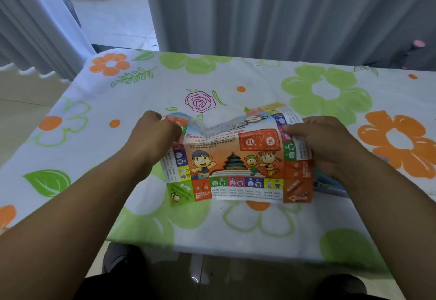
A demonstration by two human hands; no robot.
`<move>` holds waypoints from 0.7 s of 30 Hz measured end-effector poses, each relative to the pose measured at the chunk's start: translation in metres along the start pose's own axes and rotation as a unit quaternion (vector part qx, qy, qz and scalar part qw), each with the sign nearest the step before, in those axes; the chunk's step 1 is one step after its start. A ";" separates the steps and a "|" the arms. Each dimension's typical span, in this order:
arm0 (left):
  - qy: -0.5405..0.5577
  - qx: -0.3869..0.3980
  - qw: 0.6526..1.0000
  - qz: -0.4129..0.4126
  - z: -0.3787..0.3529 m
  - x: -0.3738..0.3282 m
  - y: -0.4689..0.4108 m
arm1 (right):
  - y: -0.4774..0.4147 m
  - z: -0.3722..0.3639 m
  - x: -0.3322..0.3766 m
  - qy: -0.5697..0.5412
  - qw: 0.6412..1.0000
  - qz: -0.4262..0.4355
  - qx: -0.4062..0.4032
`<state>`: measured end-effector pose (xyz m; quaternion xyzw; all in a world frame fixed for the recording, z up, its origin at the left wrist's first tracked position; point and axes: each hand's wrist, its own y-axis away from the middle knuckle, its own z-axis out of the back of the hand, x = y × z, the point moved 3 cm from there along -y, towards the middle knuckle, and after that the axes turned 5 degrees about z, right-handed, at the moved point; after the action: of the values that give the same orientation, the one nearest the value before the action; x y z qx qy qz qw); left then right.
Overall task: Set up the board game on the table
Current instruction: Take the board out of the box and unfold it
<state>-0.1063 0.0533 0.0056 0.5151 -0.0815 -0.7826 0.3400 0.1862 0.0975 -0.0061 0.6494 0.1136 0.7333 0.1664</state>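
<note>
Head view. A multicoloured printed paper game board [236, 160], partly folded, lies near the front middle of the worktop [236, 226], which is covered by a white cloth printed with green and orange flowers. The board's near edge rests flat on the cloth; its far portion rises in a crease toward the upper left.

The left hand [155, 139] has its fingers curled and pinches the raised fold at the board's left edge. The right hand [323, 144] grasps the right edge, thumb on top of the sheet. The board thus lies directly between the two hands, its long axis running left to right, with neither hand nearer than the other.

Judged from this arrangement, the opening of the sheet turns on drawing the two edges apart sideways along that axis. A blue object [330, 185] shows just beside the board under the right wrist; what it is cannot be told.
</note>
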 end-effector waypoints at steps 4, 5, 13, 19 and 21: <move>-0.017 -0.008 1.000 -0.010 0.002 0.005 -0.007 | -0.005 -0.005 -0.021 0.057 0.997 -0.050 -0.023; -0.023 -0.011 1.000 -0.012 0.002 0.008 -0.010 | -0.005 -0.007 -0.025 0.069 0.996 -0.058 -0.027; -0.317 -0.015 0.944 -0.087 -0.015 0.023 -0.021 | 0.004 -0.011 -0.027 0.405 0.912 0.046 -0.037; -0.489 0.144 0.833 -0.215 -0.061 0.034 0.012 | 0.025 -0.048 -0.041 0.562 0.794 0.211 0.097; -0.531 0.180 0.801 -0.213 -0.070 0.041 0.016 | 0.031 -0.061 -0.055 0.588 0.761 0.215 0.172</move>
<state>-0.0492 0.0315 -0.0496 0.0755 -0.2768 -0.9575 -0.0301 0.1279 0.0502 -0.0524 0.1164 0.1711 0.9557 -0.2095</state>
